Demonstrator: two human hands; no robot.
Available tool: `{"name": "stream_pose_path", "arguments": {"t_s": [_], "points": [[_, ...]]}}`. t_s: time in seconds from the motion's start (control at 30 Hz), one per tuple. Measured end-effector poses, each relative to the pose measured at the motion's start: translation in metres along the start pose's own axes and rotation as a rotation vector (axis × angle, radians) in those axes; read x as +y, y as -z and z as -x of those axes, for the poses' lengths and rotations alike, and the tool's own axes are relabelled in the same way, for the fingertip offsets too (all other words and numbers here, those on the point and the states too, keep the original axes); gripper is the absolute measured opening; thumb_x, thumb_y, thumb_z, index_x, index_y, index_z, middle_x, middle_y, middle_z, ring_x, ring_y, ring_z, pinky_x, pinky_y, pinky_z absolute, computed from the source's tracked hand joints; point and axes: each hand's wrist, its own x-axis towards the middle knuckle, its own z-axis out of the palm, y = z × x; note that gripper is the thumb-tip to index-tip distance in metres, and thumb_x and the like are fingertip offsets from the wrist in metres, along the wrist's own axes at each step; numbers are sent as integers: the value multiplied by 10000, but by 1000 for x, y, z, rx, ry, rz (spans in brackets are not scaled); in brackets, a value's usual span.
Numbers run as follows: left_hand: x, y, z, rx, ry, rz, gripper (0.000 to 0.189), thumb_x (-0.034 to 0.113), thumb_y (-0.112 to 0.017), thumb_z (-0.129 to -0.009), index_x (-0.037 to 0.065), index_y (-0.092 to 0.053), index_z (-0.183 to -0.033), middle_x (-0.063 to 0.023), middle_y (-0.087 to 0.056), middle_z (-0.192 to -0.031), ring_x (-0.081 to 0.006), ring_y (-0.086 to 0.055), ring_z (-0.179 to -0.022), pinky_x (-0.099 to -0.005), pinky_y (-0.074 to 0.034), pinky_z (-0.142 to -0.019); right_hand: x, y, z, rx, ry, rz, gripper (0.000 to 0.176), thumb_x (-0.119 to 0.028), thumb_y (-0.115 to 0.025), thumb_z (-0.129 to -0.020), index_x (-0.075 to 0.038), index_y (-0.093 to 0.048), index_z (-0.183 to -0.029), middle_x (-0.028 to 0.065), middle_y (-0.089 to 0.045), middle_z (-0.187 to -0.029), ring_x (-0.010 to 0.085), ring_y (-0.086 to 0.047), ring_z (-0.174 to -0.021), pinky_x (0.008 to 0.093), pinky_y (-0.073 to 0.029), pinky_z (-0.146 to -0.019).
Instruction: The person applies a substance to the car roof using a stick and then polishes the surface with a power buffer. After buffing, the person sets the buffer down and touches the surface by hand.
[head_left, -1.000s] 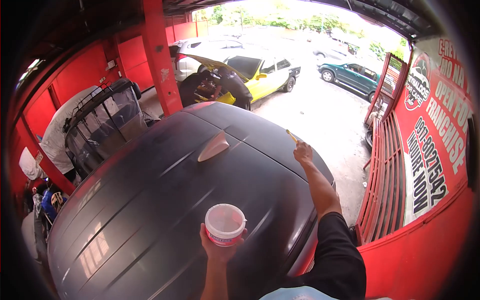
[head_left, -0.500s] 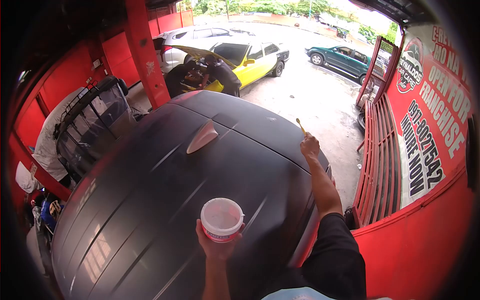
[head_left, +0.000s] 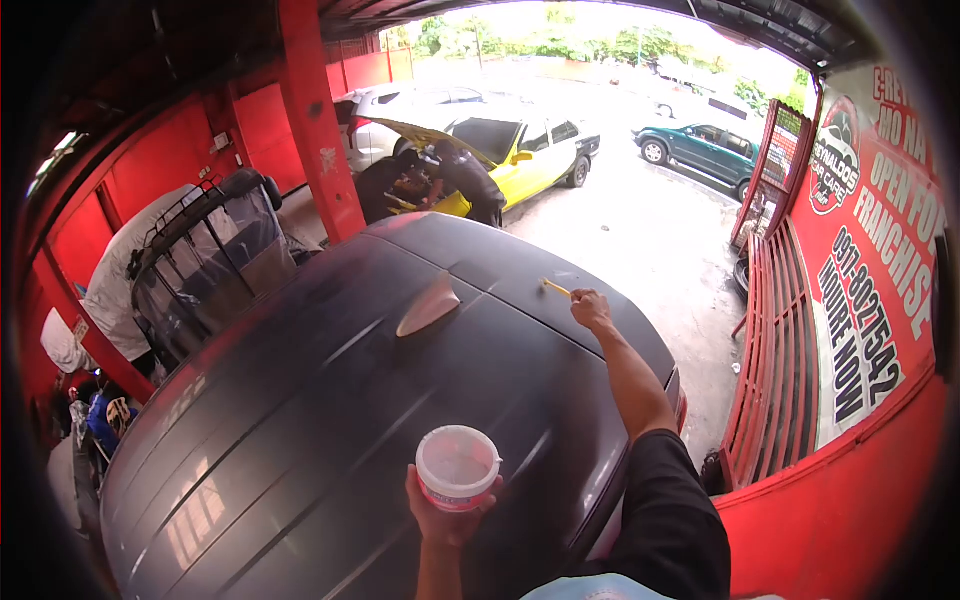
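Note:
My left hand (head_left: 447,520) is wrapped round a white plastic tub (head_left: 458,496) with a printed label, held upright over the car roof. The tub has no lid, and a pale layer shows inside. My right hand (head_left: 591,308) reaches far forward, fingers closed on the handle of a small yellow brush (head_left: 558,289). The brush's dark tip points left, right over the rear part of the matte dark car roof (head_left: 330,420). A shark-fin antenna (head_left: 430,306) stands on the roof to the left of the brush.
A red pillar (head_left: 322,130) rises past the roof's far left. Beyond it two people bend under the raised hood of a yellow car (head_left: 535,150). A slatted red bench (head_left: 765,350) lines the right wall. A green SUV (head_left: 700,150) stands outside.
My right hand has swung left and lowered the brush from upright above the roof's right edge to nearly flat over the roof. The left hand still holds the tub; the view has shifted slightly.

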Motion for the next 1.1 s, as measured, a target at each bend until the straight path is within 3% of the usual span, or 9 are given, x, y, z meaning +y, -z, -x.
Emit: {"name": "stream_pose_path", "arguments": {"t_s": [0.1,0.2,0.33,0.6,0.7,0.8,0.93,0.97,1.1], "points": [[-2,2,-1,24,8,61,803,735,-429,-881,137,-468,-1416,-225,-542,-1328,-458,-588,-1095,-468,-590,-724,1,23,64,317,-81,-269,246,-175,-555,-903,-151,-725,-1080,194,-703,-951,393,-670,-904,476,-525,-775],[-4,-2,1,43,25,54,803,735,-445,-880,134,-471,-1411,-234,-538,-1329,-450,-587,-1102,-467,-599,-736,26,21,112,215,2,69,238,-155,-539,-914,-132,-702,-1086,209,-690,-891,413,-669,-867,483,-520,-768],[-5,-2,2,2,59,54,801,727,-449,-883,123,-471,-1408,-242,-545,-1314,-448,-585,-1104,-477,-606,-754,40,40,138,404,15,-143,220,-124,-511,-911,-117,-669,-1063,207,-699,-896,428,-673,-850,526,-526,-776],[-3,-8,-1,-26,48,44,807,695,-488,-882,79,-464,-1403,-249,-550,-1286,-440,-582,-1108,-474,-617,-761,94,70,213,223,-215,42,259,-177,-481,-957,-77,-677,-1094,242,-687,-894,447,-669,-874,532,-526,-758],[-1,-6,-3,-76,62,86,812,689,-496,-880,74,-458,-1408,-254,-541,-1292,-439,-579,-1110,-479,-618,-763,100,78,238,627,-254,-230,247,-187,-492,-968,-91,-698,-1064,241,-683,-856,450,-664,-842,517,-525,-751],[-1,-4,-4,-61,64,83,816,682,-506,-878,73,-448,-1417,-260,-538,-1291,-438,-583,-1095,-488,-616,-774,142,44,255,367,-229,46,260,-187,-496,-980,-77,-693,-1108,237,-674,-851,442,-648,-852,507,-518,-779],[-3,-2,-3,-91,62,133,820,680,-527,-866,88,-446,-1427,-252,-519,-1322,-444,-561,-1129,-488,-612,-783,131,41,269,354,-268,-490,288,-209,-548,-983,-55,-694,-1178,137,-643,-794,238,-629,-766,362,-482,-708],[-1,-1,-2,-79,88,155,808,687,-517,-868,113,-447,-1433,-236,-502,-1356,-460,-540,-1167,-505,-598,-797,122,46,275,664,-59,-334,260,-196,-574,-987,-50,-704,-1159,15,-582,-702,103,-533,-666,292,-413,-599],[2,2,0,-114,126,182,786,678,-520,-874,139,-446,-1441,-190,-474,-1404,-443,-494,-1245,-553,-551,-868,16,137,322,298,47,-623,228,-124,-611,-962,-21,-694,-1147,26,-603,-689,116,-545,-599,290,-418,-556]]}}
